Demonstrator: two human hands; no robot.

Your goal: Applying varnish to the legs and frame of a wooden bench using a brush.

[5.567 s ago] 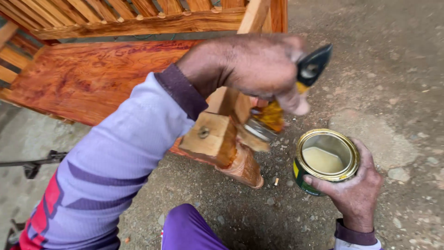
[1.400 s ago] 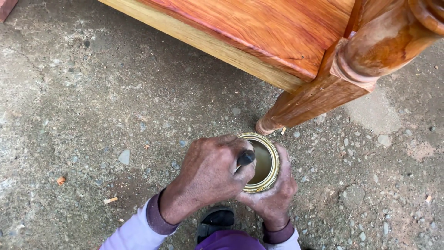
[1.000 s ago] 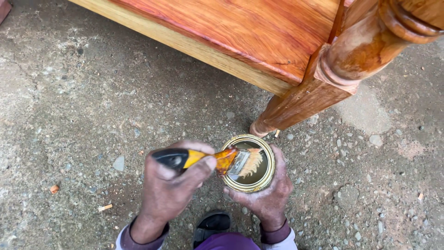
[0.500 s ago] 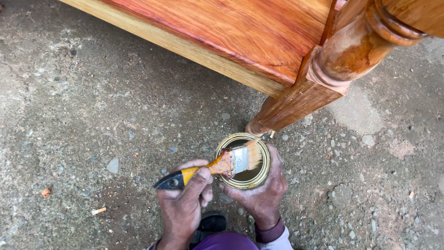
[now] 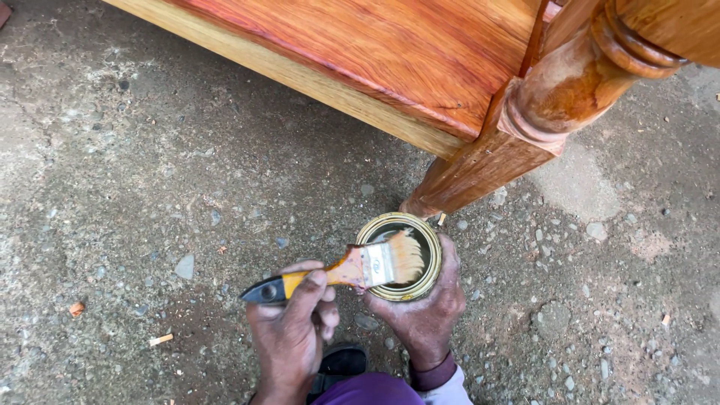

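Paintbrush (image 5: 352, 268) between left-hand fingers (image 5: 309, 289) — bristles over right-held tin (image 5: 405, 255).

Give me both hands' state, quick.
Left hand: closed on the brush handle.
Right hand: fingers wrapped around the can, holding it.

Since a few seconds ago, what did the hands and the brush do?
The left hand brought the brush down from the wooden leg, dipped it in the tin, then lifted it out; now the bristles lie across the tin's rim. The right hand kept holding the tin, which now sits low by the leg's foot. The furniture stayed put.
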